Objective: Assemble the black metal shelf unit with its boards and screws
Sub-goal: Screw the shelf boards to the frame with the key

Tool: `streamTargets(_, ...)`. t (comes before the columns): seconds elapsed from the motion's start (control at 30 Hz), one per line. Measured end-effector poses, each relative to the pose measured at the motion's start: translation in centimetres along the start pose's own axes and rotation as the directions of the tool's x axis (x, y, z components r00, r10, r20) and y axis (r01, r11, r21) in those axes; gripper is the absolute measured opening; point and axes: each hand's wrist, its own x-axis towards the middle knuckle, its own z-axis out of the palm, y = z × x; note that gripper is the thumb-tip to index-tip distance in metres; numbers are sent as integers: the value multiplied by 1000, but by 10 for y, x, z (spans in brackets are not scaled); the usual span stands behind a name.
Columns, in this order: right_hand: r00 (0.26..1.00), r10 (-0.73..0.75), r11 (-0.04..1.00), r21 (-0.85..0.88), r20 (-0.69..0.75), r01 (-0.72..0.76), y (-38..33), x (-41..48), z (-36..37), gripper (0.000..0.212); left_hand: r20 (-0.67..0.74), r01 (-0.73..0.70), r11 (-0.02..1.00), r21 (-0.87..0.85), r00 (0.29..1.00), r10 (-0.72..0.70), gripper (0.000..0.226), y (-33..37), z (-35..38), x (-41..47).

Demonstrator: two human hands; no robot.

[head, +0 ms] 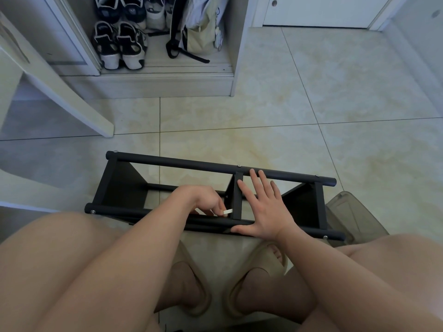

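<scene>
While the left hand [208, 199] pinches a white tool [228, 212], the right hand [263, 207] presses the shelf frame [172, 162].

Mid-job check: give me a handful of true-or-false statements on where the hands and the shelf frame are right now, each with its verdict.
1. The right hand lies flat on the black frame, fingers spread. True.
2. The left hand holds nothing. False: it pinches a small white piece beside the frame's middle crossbar.
3. The frame stands upright against a wall. False: it lies on its side on the tiled floor, in front of the person's knees.
4. Shoes sit in the open cabinet beyond the frame. True.
</scene>
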Motion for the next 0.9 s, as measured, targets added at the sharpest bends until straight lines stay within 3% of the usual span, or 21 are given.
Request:
streamTargets(0.17, 1000, 1, 1000, 5, -2, -1, 0, 0, 1, 121, -2, -12, 996, 83, 1000, 12, 11, 7, -1, -6)
streamTargets(0.43, 1000, 4, 1000, 17, -8, -4, 0, 0, 2, 121, -119, 0, 922, 387, 992, 50, 34, 24, -6, -18)
streamTargets(0.53, 1000, -1, 1000, 26, -14, 1, 0, 1, 1, 121, -179, -34, 970, 242, 981, 79, 25, 18, -4, -11)
streamTargets(0.6, 1000, -3, 1000, 27, -13, 3, 0, 0, 1, 121, -197, -84, 995, 59, 976, 94, 16, 12, -3, -4)
streamTargets(0.73, 1000, -1, 1000, 14, 1, 1, 0, 0, 0, 121, -230, -145, 935, -325, 971, 70, 9, 5, 5, 11)
streamTargets(0.9, 1000, 0, 1000, 4, 12, 0, 0, 0, 0, 120, -331, -146, 871, -469, 943, -20, 3, 4, 15, 22)
